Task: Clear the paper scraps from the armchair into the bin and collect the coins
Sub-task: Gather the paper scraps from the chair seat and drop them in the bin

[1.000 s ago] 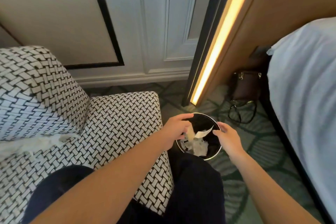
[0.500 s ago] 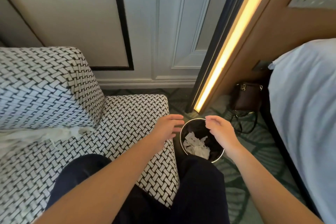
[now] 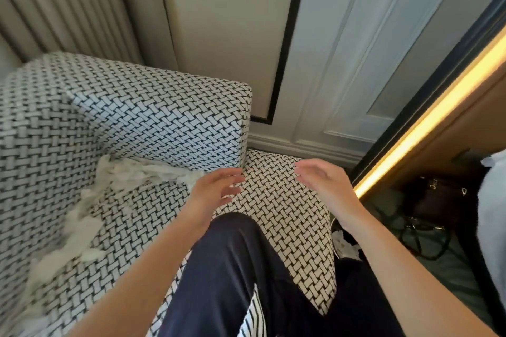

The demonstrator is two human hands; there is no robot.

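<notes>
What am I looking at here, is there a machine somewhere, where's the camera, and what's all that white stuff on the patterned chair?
There is no machine. These are a person's two bare hands, filmed by one wide camera worn on the head that looks forward and down, which is why the arms come in from the bottom edge. The left hand and right hand hover open over the armchair and hold nothing. The white stuff is paper scraps, lying on the seat along the backrest and down the left side. The dark shape below is the person's trouser leg. Under the right forearm a dark bin peeks out beside the chair, with some white paper in it. A dark handbag sits on the floor further right.
</notes>
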